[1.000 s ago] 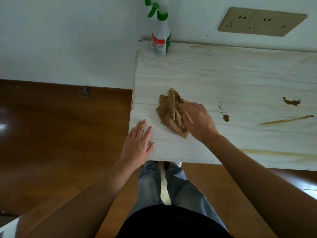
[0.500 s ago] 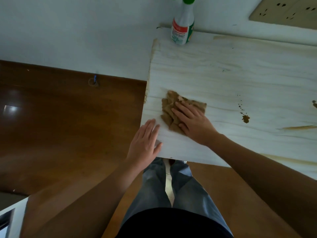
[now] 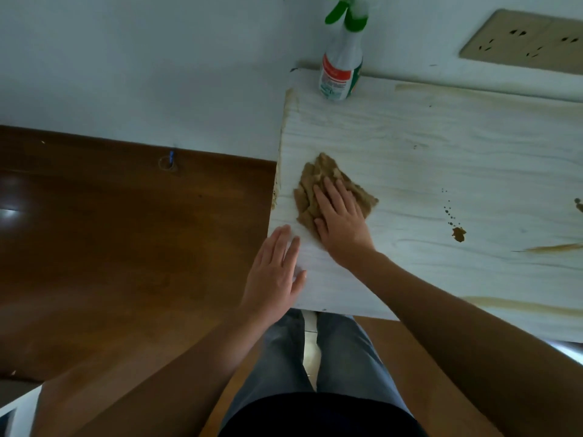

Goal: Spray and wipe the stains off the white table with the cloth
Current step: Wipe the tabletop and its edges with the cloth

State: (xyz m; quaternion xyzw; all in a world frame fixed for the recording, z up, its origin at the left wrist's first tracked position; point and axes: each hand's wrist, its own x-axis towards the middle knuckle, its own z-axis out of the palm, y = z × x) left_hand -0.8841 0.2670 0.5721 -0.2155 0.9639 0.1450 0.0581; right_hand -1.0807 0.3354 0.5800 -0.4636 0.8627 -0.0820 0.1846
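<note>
A crumpled brown cloth lies near the left end of the white table. My right hand presses flat on the cloth with straight fingers. My left hand rests flat on the table's near left corner, holding nothing. A brown blot with small drops above it sits to the right of the cloth. Brown streaks mark the right side, the far edge and the near edge. A spray bottle with a green trigger stands upright at the far left corner against the wall.
The table's left edge drops to a dark wooden floor. A white wall runs behind the table, with a beige socket plate at the upper right. My legs in jeans stand at the near edge.
My right hand has slid the cloth from mid-table toward the left edge and flattened on top of it. My left hand has stayed on the near corner.
</note>
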